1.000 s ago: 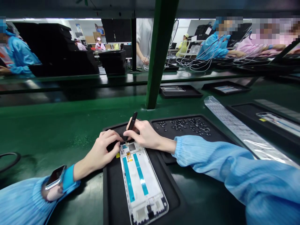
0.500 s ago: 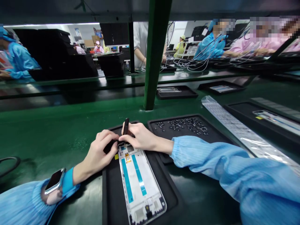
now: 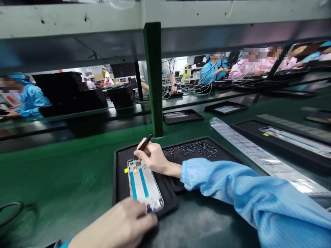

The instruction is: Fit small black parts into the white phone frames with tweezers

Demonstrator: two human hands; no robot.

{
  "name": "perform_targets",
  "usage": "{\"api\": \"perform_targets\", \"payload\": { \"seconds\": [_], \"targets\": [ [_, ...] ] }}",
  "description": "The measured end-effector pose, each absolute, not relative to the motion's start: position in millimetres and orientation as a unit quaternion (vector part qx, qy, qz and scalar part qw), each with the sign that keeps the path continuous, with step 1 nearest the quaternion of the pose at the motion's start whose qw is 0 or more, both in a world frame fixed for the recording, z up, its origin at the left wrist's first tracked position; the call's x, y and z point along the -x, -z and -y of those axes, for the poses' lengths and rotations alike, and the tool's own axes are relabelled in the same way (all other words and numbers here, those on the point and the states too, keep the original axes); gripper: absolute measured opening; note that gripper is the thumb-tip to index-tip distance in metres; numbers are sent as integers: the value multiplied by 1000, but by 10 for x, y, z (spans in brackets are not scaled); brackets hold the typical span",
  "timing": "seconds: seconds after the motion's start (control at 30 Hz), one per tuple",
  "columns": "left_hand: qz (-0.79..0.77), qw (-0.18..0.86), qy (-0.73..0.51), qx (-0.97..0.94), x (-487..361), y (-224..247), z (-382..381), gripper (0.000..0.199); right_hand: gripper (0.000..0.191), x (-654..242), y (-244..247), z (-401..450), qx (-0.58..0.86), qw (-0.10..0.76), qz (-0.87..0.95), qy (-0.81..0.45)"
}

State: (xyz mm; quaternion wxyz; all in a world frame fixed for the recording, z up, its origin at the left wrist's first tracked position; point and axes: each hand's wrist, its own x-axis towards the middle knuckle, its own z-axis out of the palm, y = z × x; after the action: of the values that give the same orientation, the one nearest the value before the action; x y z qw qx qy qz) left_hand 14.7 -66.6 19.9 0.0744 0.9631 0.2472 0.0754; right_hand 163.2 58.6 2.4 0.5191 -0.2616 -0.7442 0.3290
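Note:
A pale phone frame (image 3: 152,182) with two blue strips and a yellow tab lies in a black tray (image 3: 119,193). Over its far end, my right hand (image 3: 155,158) is closed around a slim black pen-like tool (image 3: 145,142), tilted with its tip down at the frame's top edge. What the tip touches is too small to make out. My left hand (image 3: 121,220), slightly blurred, is at the near end of the frame and hides its lower left corner. The left thumb and forefinger are apart, with nothing visible between them.
Many small black parts (image 3: 199,148) lie in another black tray (image 3: 219,159) at right. Beyond it stretches a clear plastic strip (image 3: 248,148). More trays hold phone frames (image 3: 297,140). A green post (image 3: 154,86) rises behind my hands; co-workers sit across the bench.
My left hand has left the frame's far end and come back to its near end. My right hand stays at the far end; the black tool leans more to the right. The view has shifted.

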Motion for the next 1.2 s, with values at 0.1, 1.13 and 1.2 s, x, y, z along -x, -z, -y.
{"api": "perform_targets", "payload": {
  "seconds": [0.1, 1.13, 1.2],
  "targets": [
    [-330, 39, -56, -942, -17, -169, 273, 22, 20, -1627, -11, -593, 263, 538, 745, -294],
    [-378, 120, -186, -899, 39, 291, -557, 8, 29, -1649, 81, -629, 215, 205, 952, -74],
    [-389, 127, -181, -894, 51, 287, -577, 8, 31, -1657, 102, -637, 205, 193, 958, -57]
  ]
}}
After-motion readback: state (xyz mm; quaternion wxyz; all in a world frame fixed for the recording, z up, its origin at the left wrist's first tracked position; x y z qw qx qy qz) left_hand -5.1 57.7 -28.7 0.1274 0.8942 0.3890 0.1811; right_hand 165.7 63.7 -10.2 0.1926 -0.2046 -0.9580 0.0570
